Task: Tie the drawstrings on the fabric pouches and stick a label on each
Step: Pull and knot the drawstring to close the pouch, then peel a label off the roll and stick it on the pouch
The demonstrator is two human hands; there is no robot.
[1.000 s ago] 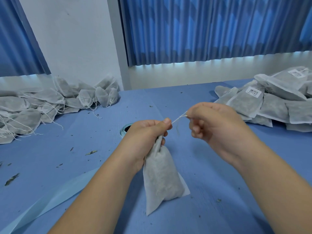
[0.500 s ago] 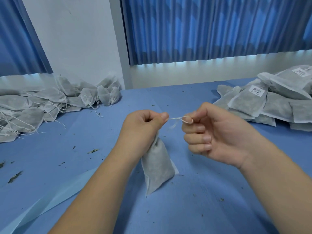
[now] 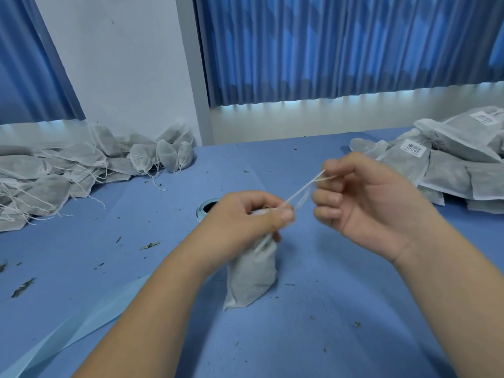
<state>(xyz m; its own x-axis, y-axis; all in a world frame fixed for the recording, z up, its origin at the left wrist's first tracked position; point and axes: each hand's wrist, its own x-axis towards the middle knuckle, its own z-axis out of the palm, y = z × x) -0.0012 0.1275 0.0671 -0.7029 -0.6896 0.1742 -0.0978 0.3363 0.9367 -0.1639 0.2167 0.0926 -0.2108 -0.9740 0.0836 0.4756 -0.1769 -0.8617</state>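
Pouch (image 3: 252,271) of grey filling, neck clamped in left hand (image 3: 245,214); drawstring (image 3: 302,188) pinched by right hand (image 3: 365,197).

Grey pouch (image 3: 252,274) upright (neck bunched), drawstring (image 3: 302,186) taut.

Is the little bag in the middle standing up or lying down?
Standing up. The pouch has its bottom on the table, and the left hand holds its gathered top.
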